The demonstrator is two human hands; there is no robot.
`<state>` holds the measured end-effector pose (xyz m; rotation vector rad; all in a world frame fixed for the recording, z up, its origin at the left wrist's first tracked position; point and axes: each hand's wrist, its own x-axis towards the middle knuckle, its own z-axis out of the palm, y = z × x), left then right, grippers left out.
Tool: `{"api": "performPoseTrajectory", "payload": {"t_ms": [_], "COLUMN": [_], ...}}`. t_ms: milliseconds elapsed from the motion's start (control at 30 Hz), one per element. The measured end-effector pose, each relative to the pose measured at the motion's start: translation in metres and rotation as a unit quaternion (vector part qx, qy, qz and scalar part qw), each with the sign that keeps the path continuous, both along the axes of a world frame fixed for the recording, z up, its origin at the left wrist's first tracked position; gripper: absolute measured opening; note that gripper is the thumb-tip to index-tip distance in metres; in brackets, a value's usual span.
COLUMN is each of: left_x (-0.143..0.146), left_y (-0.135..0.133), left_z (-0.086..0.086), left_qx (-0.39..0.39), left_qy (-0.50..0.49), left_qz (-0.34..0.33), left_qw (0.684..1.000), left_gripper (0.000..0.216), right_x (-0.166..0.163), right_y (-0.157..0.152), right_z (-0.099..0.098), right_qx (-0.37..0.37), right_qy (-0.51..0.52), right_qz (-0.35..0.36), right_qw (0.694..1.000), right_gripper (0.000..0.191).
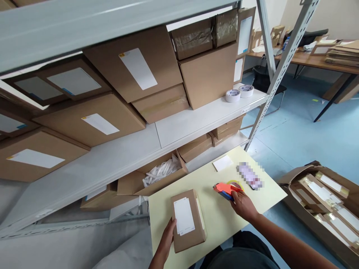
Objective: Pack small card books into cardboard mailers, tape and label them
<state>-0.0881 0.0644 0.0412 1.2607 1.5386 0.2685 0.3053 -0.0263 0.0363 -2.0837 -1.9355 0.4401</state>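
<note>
On the pale yellow table lies a brown cardboard box (188, 244) with a white label (184, 216) on its top face. My left hand (168, 233) holds this box by its left edge, thumb near the label and the other fingers mostly hidden. Over the table to the right of the box, my right hand (243, 203) is closed around an orange and blue tape dispenser (226, 188). A yellow-rimmed ring, apparently its tape roll, shows behind the dispenser. A white paper rectangle (223, 163) and a pixelated flat item (249, 175) lie farther back.
Metal shelving (126, 149) with several labelled cartons runs along the table's far side. Two white tape rolls (232, 96) sit on it. An open carton (130, 183) holds white packets. At right, a large floor carton (291, 173) contains labelled boxes. A wooden desk (314, 61) stands behind.
</note>
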Motion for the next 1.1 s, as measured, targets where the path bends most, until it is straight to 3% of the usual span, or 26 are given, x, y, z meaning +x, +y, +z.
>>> {"api": "performPoseTrajectory", "payload": {"t_ms": [100,167,200,300,400,500,700,933,1100], "left_x": [0.014,0.040,0.057,0.116,0.158,0.171,0.167,0.178,0.186], "left_y": [0.001,0.003,0.005,0.007,0.005,-0.001,-0.019,-0.030,-0.033], "left_z": [0.022,0.053,0.070,0.118,0.145,0.146,0.121,0.103,0.097], "left_qx": [0.152,0.274,0.292,0.253,0.207,0.162,0.042,-0.027,-0.070], "left_qy": [0.110,0.112,0.082,-0.028,-0.090,-0.127,-0.172,-0.127,-0.147], "left_qz": [0.002,-0.035,-0.074,-0.210,-0.281,-0.266,-0.206,-0.137,-0.067], "left_qw": [0.982,0.954,0.950,0.944,0.933,0.942,0.963,0.982,0.984], "left_gripper": [0.066,0.058,0.052,0.045,0.039,0.038,0.051,0.053,0.059], "right_x": [-0.002,-0.005,-0.006,-0.008,-0.007,-0.004,0.002,0.019,0.028], "right_y": [-0.013,-0.020,-0.023,-0.030,-0.037,-0.049,-0.071,-0.061,-0.055], "right_z": [0.020,0.032,0.038,0.051,0.056,0.056,0.058,0.054,0.049], "right_qx": [0.114,0.158,0.171,0.185,0.197,0.183,0.075,0.032,-0.021], "right_qy": [0.035,0.053,0.063,0.104,0.142,0.183,0.259,0.293,0.307], "right_qz": [0.049,0.064,0.069,0.088,0.111,0.133,0.163,0.217,0.209], "right_qw": [0.992,0.984,0.981,0.973,0.964,0.957,0.949,0.931,0.928], "right_gripper": [0.018,0.016,0.015,0.012,0.018,0.029,0.029,0.040,0.042]}}
